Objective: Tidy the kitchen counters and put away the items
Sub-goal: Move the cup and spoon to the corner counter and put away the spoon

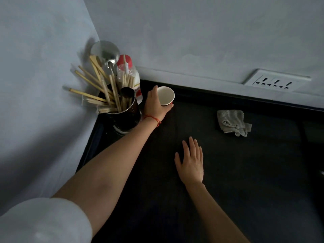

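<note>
I'm in a home kitchen: a dark worktop (228,172) in a wall corner, a utensil holder (122,113) crammed with chopsticks (98,85) and a ladle (105,50) left of my hands, a wall socket (275,81) beyond them.

On the dark table (228,172) I count 1 paper cup, white inside with a red outside (165,95); 1 crumpled grey-white cloth (232,122); and 1 dark cylindrical metal utensil holder (125,113). The holder carries 1 steel ladle with a round bowl (105,50) and a bundle of pale wooden chopsticks (103,88), too many and too crossed to count exactly. Behind it stands 1 clear plastic bottle with a red cap (127,67). The wall has 1 white socket plate (276,81). There are 2 bare hands in sight, the left (154,106) with 1 red string bracelet (153,119), and the right (191,162).
</note>
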The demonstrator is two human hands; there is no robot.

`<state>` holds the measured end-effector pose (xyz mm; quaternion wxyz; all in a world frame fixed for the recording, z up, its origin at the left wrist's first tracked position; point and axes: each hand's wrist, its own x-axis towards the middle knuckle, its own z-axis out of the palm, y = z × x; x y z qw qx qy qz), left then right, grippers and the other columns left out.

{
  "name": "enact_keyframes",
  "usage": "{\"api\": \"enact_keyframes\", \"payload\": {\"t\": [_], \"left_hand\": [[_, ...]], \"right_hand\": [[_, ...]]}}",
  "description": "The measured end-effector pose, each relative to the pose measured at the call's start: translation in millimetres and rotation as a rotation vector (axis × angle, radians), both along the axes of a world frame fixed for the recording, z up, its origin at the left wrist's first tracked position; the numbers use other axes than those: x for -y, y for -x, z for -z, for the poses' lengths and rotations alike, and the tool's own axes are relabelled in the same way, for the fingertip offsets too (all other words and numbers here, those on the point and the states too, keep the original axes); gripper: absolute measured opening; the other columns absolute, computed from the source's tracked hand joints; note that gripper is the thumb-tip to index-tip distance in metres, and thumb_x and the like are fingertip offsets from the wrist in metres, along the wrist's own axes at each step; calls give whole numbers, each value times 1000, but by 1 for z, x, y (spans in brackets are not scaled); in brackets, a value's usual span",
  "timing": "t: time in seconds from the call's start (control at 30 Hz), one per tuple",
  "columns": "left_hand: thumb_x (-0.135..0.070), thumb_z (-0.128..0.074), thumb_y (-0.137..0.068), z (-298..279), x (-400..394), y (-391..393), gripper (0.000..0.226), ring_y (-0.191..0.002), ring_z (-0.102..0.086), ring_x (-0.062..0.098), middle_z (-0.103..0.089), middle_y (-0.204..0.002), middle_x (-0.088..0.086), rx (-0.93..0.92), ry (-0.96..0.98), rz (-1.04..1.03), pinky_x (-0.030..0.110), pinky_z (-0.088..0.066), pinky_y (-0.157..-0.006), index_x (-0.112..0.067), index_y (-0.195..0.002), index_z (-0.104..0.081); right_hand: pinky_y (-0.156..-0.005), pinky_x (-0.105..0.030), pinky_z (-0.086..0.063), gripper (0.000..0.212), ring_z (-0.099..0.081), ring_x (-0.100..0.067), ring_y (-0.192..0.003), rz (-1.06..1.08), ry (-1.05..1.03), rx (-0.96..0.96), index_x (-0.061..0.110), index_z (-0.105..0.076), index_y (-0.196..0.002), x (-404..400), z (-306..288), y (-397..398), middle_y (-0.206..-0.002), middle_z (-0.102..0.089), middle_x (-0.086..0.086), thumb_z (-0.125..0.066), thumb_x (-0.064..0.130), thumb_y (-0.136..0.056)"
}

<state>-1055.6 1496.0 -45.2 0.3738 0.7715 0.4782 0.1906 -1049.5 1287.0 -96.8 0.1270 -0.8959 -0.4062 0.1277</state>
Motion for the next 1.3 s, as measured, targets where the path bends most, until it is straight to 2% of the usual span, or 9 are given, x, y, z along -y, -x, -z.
{"api": "enact_keyframes", "payload": {"t": [0.13, 0.27, 0.37, 0.43, 0.57, 0.73, 0.9, 1.03, 1.3], "left_hand": [[-26, -79, -67, -5, -1, 5, 100, -130, -38, 27, -34, -142, 15, 10, 4, 25, 35, -35, -106, -9, -144, -17], [-35, -77, -68, -10, 19, 19, 101, -139, -23, 30, -22, -150, 17, -36, -38, 91, 42, -27, -113, -12, -145, -15], [-34, -70, -76, -15, 51, 37, 88, -141, -22, 29, -21, -152, 16, -31, -121, 96, 41, -26, -115, -11, -144, -19], [-29, -65, -80, -18, 74, 51, 77, -142, -22, 27, -22, -152, 15, -10, -161, 115, 37, -23, -114, -10, -143, -24], [-25, -59, -86, -11, 112, 78, 58, -141, -25, 20, -32, -149, 9, -1, -17, 251, 29, -22, -113, -13, -137, -37], [-25, -56, -88, 4, 150, 98, 40, -127, -46, 16, -52, -133, 6, -38, 4, 507, 32, -39, -108, -12, -125, -52], [-27, -54, -89, 14, 181, 120, 38, -126, -46, 13, -52, -133, 3, -136, -53, 706, 27, -35, -107, -15, -125, -52], [-25, -55, -88, 13, 212, 134, 37, -123, -48, 13, -54, -130, 3, -158, -57, 766, 25, -38, -103, -15, -124, -53], [-17, -59, -87, 6, 330, 136, 27, -108, -58, 19, -63, -113, 8, -87, -26, 844, 20, -41, -89, -7, -112, -62]], "right_hand": [[-116, -36, -4, 53, -11, -24, -145, -4, -3, -10, 14, -34, -141, 1, 1, -1, -155, -20, -10, -42, 37, -94], [-116, -34, -1, 53, -7, -22, -146, -9, 18, -30, 16, -32, -142, 1, -2, -2, -156, -16, -8, -42, 37, -94], [-115, -32, -1, 53, -6, -19, -146, -19, 22, -72, 19, -30, -143, 5, -9, -4, -157, -14, -5, -43, 36, -94], [-115, -30, -5, 52, -13, -18, -145, 27, -18, -90, 20, -32, -142, 14, -16, -2, -156, -17, -4, -46, 34, -94], [-114, -31, -17, 50, -26, -18, -141, 196, -91, -89, 18, -38, -139, 50, -27, 10, -153, -27, -4, -51, 28, -92], [-111, -36, -28, 47, -30, -17, -139, 457, -109, -141, 19, -41, -137, 117, -34, 30, -150, -32, -1, -51, 27, -92], [-108, -42, -35, 42, -39, -23, -133, 679, -162, -122, 15, -48, -133, 210, -42, 53, -145, -42, -5, -51, 24, -92], [-91, -47, -50, 38, -56, -34, -114, 861, -216, -32, 8, -54, -127, 291, -43, 79, -135, -52, -14, -56, 15, -89], [-95, -42, -45, 35, -52, -32, -120, 1122, -238, -82, 7, -58, -123, 427, -17, 143, -131, -56, -13, -58, 14, -88]]}}
